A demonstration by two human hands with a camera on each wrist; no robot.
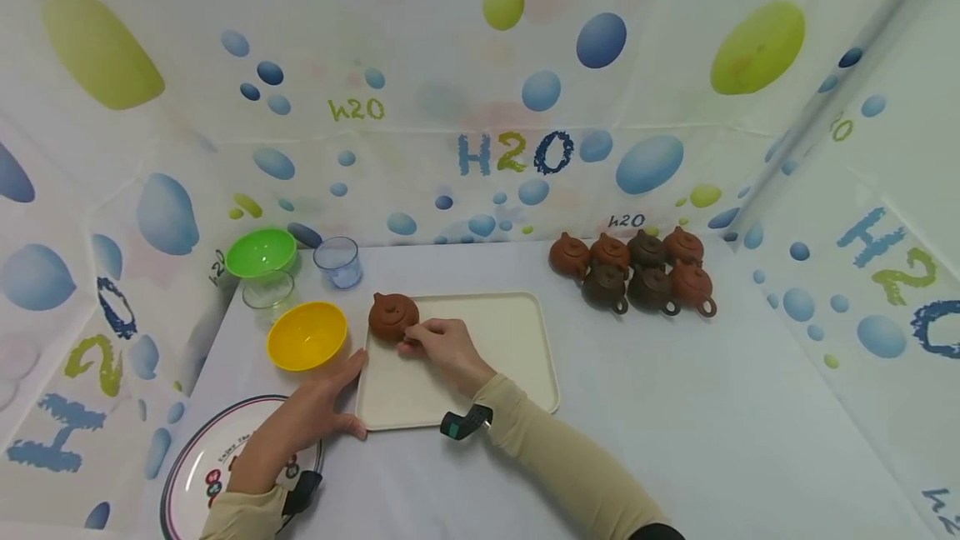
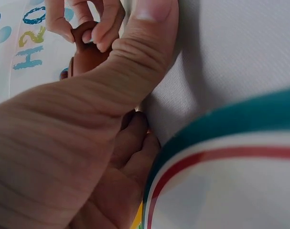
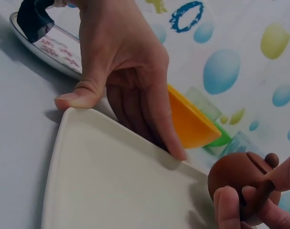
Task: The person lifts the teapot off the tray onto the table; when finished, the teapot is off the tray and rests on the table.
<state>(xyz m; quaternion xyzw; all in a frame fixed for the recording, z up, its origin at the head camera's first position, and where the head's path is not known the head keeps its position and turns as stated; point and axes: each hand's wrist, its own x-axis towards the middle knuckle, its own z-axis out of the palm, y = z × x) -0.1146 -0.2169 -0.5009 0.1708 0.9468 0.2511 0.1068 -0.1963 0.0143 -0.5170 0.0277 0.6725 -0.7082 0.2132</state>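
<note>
A reddish-brown clay teapot is at the far left corner of a cream rectangular tray. My right hand pinches the teapot's loop handle between thumb and fingers; the right wrist view shows the fingers around the handle. At the tray's near left corner, my left hand touches the rim with its thumb, while its extended index finger meets the left edge farther up. The left hand's other fingers bend beneath the palm in the right wrist view.
Close beyond the left hand stands a yellow bowl, with a green bowl, a clear glass and a bluish glass behind. A printed oval plate lies under the left forearm. Several brown and reddish teapots cluster at back right.
</note>
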